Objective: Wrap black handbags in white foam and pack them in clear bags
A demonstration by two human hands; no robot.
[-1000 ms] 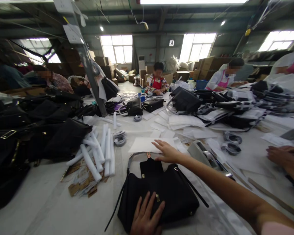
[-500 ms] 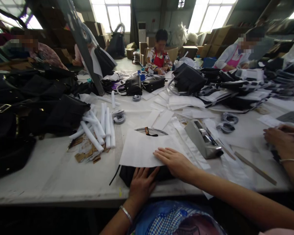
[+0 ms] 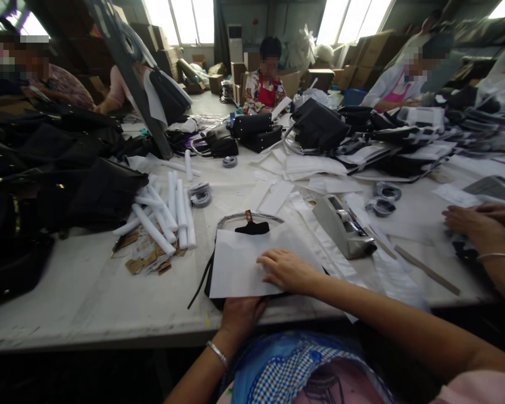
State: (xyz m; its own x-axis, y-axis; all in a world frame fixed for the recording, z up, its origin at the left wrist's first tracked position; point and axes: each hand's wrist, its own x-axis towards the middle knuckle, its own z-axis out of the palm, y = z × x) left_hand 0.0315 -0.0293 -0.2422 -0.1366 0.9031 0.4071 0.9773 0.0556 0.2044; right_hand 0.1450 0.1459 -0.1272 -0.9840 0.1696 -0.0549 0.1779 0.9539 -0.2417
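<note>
A black handbag [image 3: 217, 303] lies on the table in front of me, with a white paper sheet [image 3: 235, 264] covering most of its face. Its wrapped handle [image 3: 231, 219] and a black tab [image 3: 252, 227] with a small orange-brown tag show above the sheet. A thin black strap [image 3: 201, 285] trails off the bag's left side. My right hand [image 3: 288, 271] rests on the sheet, fingers stretched out and slightly bent. At the bag's near edge is my left hand [image 3: 242, 317]; its fingers are mostly hidden under the sheet's lower edge.
White foam rolls [image 3: 180, 216] and brown scraps [image 3: 149, 258] lie left, beside piled black bags [image 3: 67, 191]. To the right are a grey tape dispenser [image 3: 343, 227], a flat strip [image 3: 427, 269] and a co-worker's hands [image 3: 475, 224]. More bags [image 3: 320, 126] and people are across the table.
The sheet has shifted down over the bag, baring more of the handle and the black tab. My left fingers, spread on the bag before, are now mostly hidden. My right hand stays on the sheet.
</note>
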